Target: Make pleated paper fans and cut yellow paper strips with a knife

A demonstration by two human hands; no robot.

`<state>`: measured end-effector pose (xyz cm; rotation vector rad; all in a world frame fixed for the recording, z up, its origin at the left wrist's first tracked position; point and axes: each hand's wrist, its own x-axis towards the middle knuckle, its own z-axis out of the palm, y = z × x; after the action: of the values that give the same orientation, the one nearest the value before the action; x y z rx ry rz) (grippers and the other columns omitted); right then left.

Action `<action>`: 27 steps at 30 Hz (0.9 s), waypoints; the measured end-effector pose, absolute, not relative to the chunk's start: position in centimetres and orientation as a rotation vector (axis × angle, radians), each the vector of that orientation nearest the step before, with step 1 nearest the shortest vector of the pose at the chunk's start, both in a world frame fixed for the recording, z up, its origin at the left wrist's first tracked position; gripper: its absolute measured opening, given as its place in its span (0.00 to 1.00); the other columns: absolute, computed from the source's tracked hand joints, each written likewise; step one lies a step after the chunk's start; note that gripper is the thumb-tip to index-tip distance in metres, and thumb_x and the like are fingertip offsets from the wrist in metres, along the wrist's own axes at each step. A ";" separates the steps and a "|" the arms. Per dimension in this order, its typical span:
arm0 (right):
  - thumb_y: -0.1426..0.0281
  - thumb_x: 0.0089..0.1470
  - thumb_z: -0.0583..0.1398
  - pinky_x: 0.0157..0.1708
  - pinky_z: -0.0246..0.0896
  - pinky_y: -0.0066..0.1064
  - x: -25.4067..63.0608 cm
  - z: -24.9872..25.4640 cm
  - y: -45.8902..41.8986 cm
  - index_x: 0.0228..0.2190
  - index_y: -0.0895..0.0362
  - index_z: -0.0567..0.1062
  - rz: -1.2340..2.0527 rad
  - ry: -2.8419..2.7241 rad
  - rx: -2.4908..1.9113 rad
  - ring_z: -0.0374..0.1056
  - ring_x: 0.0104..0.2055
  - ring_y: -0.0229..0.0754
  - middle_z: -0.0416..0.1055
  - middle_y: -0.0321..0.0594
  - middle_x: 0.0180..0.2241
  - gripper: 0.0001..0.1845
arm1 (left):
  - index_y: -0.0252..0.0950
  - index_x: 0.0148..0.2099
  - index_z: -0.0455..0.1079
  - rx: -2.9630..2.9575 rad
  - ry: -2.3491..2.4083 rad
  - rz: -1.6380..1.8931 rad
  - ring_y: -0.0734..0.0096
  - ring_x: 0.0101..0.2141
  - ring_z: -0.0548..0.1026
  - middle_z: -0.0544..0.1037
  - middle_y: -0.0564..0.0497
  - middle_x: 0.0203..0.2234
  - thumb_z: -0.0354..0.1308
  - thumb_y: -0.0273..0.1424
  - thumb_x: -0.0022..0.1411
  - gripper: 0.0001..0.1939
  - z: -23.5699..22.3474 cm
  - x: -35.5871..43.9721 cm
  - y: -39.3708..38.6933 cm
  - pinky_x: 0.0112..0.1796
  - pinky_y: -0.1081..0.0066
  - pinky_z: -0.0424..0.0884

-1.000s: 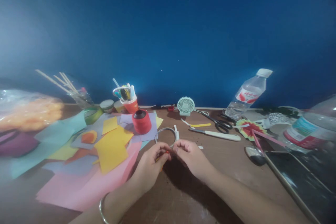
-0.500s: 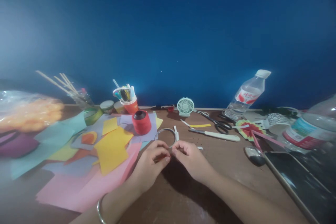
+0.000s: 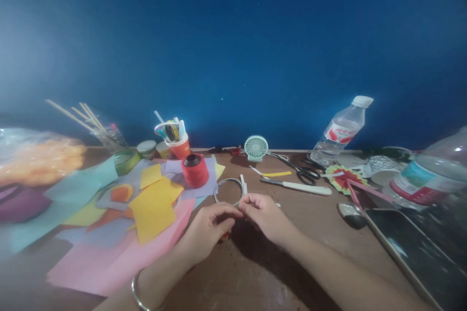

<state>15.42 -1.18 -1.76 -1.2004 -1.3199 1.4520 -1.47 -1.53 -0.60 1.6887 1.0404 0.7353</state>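
Observation:
My left hand (image 3: pixel 206 228) is over the front middle of the table, its fingers curled and a silver bangle on the wrist. Under its fingertips shows a bit of something small and orange-red (image 3: pixel 225 236), mostly hidden by the hand. Close against it, my right hand (image 3: pixel 268 216) has thumb and forefinger pinched together at the left fingertips. What that pinch holds is too small to make out. Just beyond both hands lies a coil of thin grey wire (image 3: pixel 228 189), with white paper strips (image 3: pixel 243 183) beside it.
Coloured paper sheets (image 3: pixel 153 211) and a red thread spool (image 3: pixel 195 171) are at left. A white-handled knife (image 3: pixel 306 188), scissors (image 3: pixel 306 175) and a small fan (image 3: pixel 256 148) lie beyond my hands. Rightward are a tilted bottle (image 3: pixel 341 131), a paper rosette (image 3: pixel 341 180) and a phone (image 3: pixel 412 248).
My left hand has shifted slightly down and its fingers have stretched toward the right hand. An orange-red bit now shows beneath them. The view has turned slightly right.

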 end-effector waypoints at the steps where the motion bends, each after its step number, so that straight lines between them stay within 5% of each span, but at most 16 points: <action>1: 0.70 0.47 0.56 0.19 0.42 0.25 15.5 -1.7 -1.2 0.21 0.57 0.69 1.439 -1.325 -1.193 0.49 0.17 0.31 0.58 0.28 0.15 0.06 | 0.38 0.39 0.74 1.672 1.046 0.726 0.69 0.31 0.72 0.76 0.50 0.36 0.53 0.25 0.54 0.12 -0.6 -1.5 -1.5 0.31 0.72 0.68; 8: 0.67 0.50 0.55 0.24 0.51 0.26 16.7 -0.6 -0.5 0.23 0.57 0.69 1.219 -1.619 -1.231 0.61 0.23 0.36 0.67 0.34 0.21 0.09 | 0.38 0.40 0.75 1.558 1.065 0.741 0.63 0.39 0.73 0.77 0.48 0.40 0.57 0.25 0.50 0.13 -0.9 -1.4 -1.5 0.38 0.66 0.71; 14: 0.78 0.47 0.53 0.28 0.51 0.30 23.0 1.6 1.7 0.29 0.54 0.73 0.268 -2.185 -1.890 0.67 0.32 0.41 0.72 0.39 0.32 0.12 | 0.38 0.40 0.75 1.472 1.111 0.797 0.74 0.25 0.72 0.76 0.48 0.37 0.58 0.29 0.50 0.13 -0.7 -1.2 -1.6 0.23 0.74 0.72; 17: 0.83 0.41 0.53 0.26 0.49 0.32 26.3 1.3 2.4 0.27 0.58 0.74 0.175 -2.190 -2.040 0.67 0.31 0.46 0.72 0.47 0.29 0.14 | 0.38 0.41 0.74 1.443 1.129 0.798 0.78 0.21 0.70 0.76 0.49 0.35 0.58 0.28 0.50 0.14 -0.6 -1.2 -1.7 0.20 0.76 0.70; 21: 0.84 0.37 0.55 0.23 0.47 0.31 28.1 0.1 3.0 0.21 0.59 0.72 0.197 -2.245 -2.113 0.67 0.25 0.45 0.70 0.44 0.22 0.10 | 0.39 0.43 0.74 1.468 1.141 0.817 0.77 0.20 0.70 0.76 0.51 0.29 0.58 0.29 0.51 0.14 -0.6 -1.2 -1.8 0.22 0.75 0.70; 27: 0.76 0.50 0.51 0.28 0.52 0.27 26.0 1.4 2.6 0.33 0.56 0.69 0.230 -2.371 -1.823 0.67 0.32 0.39 0.71 0.42 0.34 0.10 | 0.37 0.43 0.74 1.538 1.186 0.965 0.72 0.28 0.72 0.77 0.50 0.33 0.61 0.30 0.50 0.15 -0.9 -1.5 -1.5 0.27 0.74 0.71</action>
<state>25.97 2.62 1.36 -1.8235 -2.3714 0.2304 -1.52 -1.53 -0.95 1.5378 1.1859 0.9651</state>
